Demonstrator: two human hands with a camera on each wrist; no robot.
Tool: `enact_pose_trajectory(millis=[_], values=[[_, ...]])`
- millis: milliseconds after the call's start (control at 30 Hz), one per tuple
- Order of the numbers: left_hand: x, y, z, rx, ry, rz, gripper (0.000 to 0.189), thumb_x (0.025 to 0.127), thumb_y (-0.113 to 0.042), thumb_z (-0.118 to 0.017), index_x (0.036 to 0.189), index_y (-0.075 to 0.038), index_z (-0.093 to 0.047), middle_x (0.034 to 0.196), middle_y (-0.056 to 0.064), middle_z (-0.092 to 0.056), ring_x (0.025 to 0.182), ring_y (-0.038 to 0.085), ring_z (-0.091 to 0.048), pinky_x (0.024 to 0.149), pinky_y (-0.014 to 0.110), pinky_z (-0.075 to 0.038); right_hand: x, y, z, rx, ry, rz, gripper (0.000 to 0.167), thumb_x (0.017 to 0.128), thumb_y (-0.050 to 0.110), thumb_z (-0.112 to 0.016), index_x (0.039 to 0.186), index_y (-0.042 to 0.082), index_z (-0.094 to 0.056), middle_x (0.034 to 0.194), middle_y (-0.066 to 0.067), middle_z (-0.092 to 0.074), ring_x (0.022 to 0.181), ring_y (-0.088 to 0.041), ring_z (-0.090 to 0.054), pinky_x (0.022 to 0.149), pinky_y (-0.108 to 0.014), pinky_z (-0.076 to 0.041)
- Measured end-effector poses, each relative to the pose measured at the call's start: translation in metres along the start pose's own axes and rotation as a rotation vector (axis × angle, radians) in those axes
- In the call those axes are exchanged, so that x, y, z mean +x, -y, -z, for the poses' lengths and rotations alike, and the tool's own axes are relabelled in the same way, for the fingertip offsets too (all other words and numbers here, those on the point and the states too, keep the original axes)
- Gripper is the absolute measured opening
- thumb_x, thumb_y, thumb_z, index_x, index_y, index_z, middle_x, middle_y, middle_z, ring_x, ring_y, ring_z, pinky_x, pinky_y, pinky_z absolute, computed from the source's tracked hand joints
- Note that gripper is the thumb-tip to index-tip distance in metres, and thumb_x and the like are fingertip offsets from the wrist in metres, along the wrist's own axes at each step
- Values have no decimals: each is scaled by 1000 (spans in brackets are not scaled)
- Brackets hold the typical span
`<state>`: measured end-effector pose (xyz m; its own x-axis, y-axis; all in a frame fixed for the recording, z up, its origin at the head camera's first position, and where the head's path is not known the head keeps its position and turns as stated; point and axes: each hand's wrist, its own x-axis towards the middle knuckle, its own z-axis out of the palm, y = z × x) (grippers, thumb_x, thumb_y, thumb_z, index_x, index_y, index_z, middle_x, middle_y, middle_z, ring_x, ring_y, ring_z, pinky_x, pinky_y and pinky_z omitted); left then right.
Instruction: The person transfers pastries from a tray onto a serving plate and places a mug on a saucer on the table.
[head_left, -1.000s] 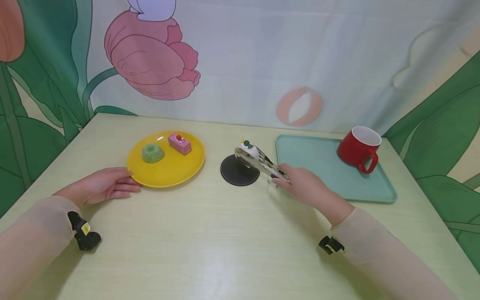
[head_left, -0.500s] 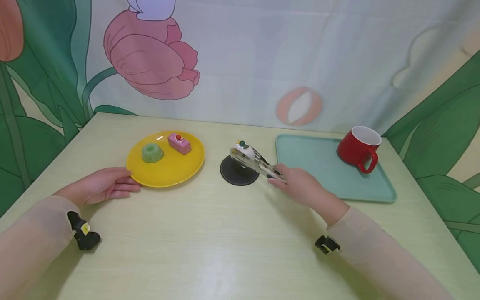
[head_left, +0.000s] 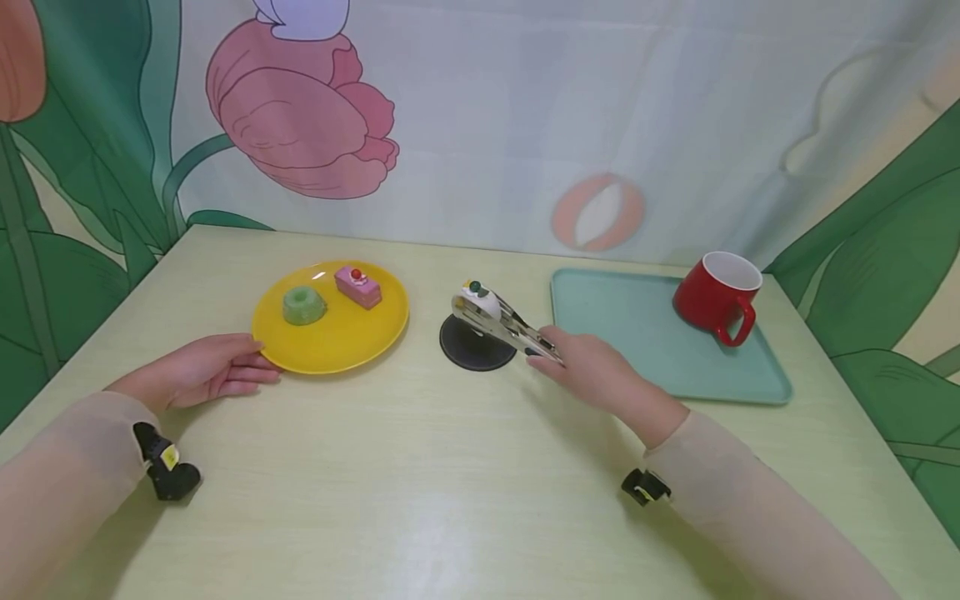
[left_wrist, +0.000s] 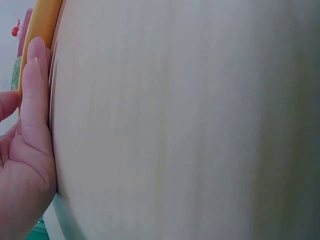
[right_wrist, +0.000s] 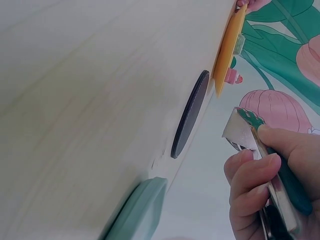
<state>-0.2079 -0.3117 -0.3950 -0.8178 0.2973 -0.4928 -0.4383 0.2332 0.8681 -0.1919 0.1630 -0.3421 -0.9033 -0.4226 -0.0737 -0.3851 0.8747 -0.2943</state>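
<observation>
Head view, as it reaches me remotely: a small white cake point(head_left: 487, 302), smooth and rounded, with dark green and yellow decoration on top, lies between the ends of silver tongs point(head_left: 517, 332), above a black disc point(head_left: 476, 348). The right hand point(head_left: 596, 367) grips the tongs; from the right wrist I see them raised off the tabletop. The left hand point(head_left: 213, 367) pinches the rim of a yellow plate point(head_left: 330, 350), which bears a green ring-shaped cake point(head_left: 303, 307) and a pink cake point(head_left: 357, 289) topped in red. Rightmost, I note a red mug point(head_left: 705, 296) on a pale green tray point(head_left: 615, 329)
</observation>
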Motion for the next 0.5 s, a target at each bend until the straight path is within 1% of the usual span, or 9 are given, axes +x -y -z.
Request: enact_pose_trajectory(millis=[333, 500], values=[[1, 1, 1, 7, 5, -8, 53, 103, -25, -30, 145, 3, -14, 106, 5, -66, 100, 18, -64, 88, 32, -49, 2, 3, -2, -3, -5, 4, 32, 95, 35, -53, 108, 6, -49, 60, -1, -39, 55, -18, -43, 50, -32, -36], [1, 1, 1, 9, 6, -7, 53, 103, -24, -30, 145, 3, -14, 106, 5, -66, 100, 18, -64, 88, 32, -49, 3, 5, -2, -10, 5, -1, 39, 95, 36, -52, 117, 4, -50, 60, -1, -42, 58, -20, -46, 53, -34, -39]])
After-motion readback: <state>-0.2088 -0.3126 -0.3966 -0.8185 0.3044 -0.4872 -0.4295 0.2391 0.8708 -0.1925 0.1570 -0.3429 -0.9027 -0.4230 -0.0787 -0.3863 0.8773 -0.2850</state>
